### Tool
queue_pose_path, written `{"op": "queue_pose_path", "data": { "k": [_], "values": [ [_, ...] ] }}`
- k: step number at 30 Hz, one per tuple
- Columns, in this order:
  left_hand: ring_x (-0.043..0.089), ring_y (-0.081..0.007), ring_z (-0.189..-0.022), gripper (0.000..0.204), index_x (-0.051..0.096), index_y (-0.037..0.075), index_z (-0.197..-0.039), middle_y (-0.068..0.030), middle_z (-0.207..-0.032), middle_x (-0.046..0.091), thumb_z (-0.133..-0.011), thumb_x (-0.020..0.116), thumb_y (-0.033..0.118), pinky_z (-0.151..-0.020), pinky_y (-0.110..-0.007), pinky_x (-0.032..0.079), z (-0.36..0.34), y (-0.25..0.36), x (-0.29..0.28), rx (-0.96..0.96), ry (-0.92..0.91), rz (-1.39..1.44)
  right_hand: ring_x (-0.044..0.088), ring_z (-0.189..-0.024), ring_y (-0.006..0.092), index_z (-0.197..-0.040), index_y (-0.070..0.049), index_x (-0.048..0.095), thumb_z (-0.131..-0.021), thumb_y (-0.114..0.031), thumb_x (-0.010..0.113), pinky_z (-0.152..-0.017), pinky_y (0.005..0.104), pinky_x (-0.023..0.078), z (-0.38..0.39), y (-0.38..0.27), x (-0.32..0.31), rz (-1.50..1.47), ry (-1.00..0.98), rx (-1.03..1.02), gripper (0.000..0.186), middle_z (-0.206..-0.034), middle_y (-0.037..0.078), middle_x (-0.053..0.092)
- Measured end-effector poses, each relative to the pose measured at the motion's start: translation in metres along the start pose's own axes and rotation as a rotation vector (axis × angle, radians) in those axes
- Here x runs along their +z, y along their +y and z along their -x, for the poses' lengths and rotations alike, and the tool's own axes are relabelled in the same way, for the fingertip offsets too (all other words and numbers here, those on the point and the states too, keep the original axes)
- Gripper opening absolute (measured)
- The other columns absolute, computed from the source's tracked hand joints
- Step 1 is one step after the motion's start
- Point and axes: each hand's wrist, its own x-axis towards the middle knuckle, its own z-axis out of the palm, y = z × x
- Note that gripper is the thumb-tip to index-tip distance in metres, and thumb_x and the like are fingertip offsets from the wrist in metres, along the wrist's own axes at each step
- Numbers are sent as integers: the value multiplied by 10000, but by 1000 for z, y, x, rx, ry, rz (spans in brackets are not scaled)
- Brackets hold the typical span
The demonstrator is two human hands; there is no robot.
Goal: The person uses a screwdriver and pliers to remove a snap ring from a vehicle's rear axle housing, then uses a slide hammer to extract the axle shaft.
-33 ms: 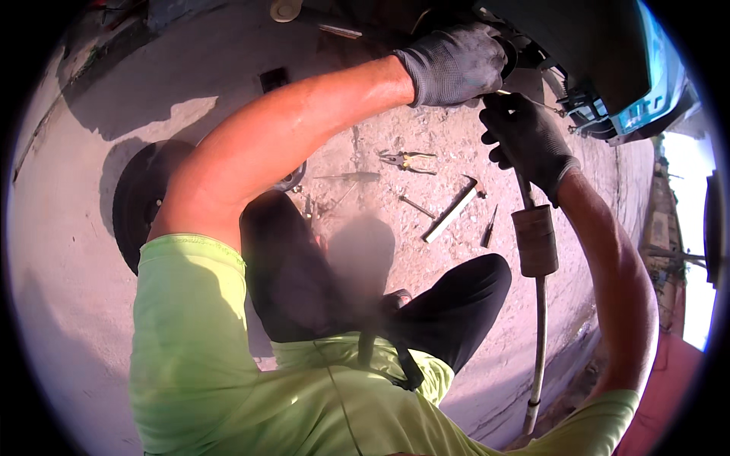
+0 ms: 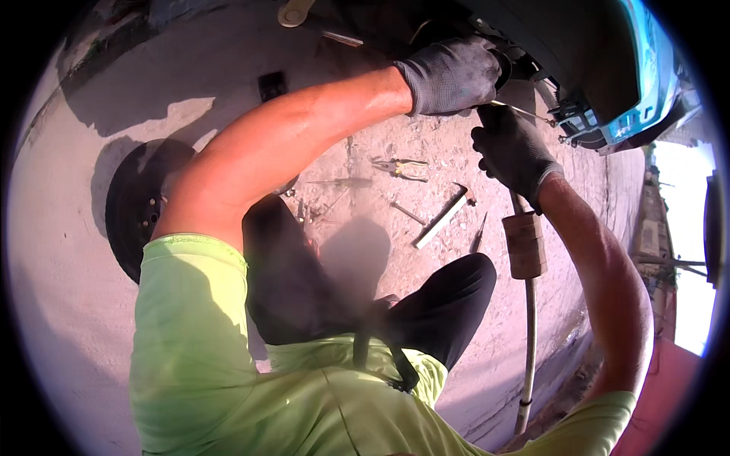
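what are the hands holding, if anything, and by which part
Cannot be told: the left hand reaches in at the vehicle, the right hand curls near a thin rod, any grip hidden.

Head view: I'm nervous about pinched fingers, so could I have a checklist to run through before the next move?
1. Hands covered: ok; the left hand and right hand are both gloved.
2. Forearms covered: not ok; both are bare.
3. Left hand's grip secure: cannot tell; what it holds is hidden.
4. Right hand's grip secure: cannot tell; its fingers are curled, but their hold is unclear.
5. Thin rod by the hands firmly fixed: cannot tell; it is too small to judge.
6. Pliers and hammer away from both hands: ok; they lie on the ground.
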Motion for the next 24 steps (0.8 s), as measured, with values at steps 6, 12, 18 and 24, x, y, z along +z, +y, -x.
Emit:
{"op": "queue_pose_path", "data": {
  "k": [6,12,18,24],
  "values": [
    [691,-287,-899,122,772,98,-762,-109,-816,702,-736,672,164,-876,-424,534,4,-1,1,18,31,105,394,-494,44,-1002,-125,604,-1002,-162,519,-425,247,322,-7,6,-9,-674,-338,377,93,-665,-64,409],
    [683,-272,-924,88,761,154,-741,-75,-819,702,-742,684,197,-955,-437,497,4,1,12,13,164,74,408,-467,71,-1214,-79,614,-1070,-283,484,-449,227,354,-22,62,1,-1403,-779,306,280,-666,-59,470],
    [657,-261,-1000,102,762,146,-785,-63,-895,699,-719,720,211,-941,-446,502,12,-1,18,6,151,107,607,-580,123,-1268,-67,571,-998,-195,540,-538,314,527,-4,2,8,141,-121,-75,301,-704,0,552],
    [660,-253,-1018,113,772,167,-803,-45,-900,703,-698,752,203,-970,-455,491,5,0,8,7,111,176,488,-507,76,-1049,-92,579,-1007,-154,533,-434,242,406,-11,40,-11,-1077,-558,301,88,-679,-38,520]
  ]
}}
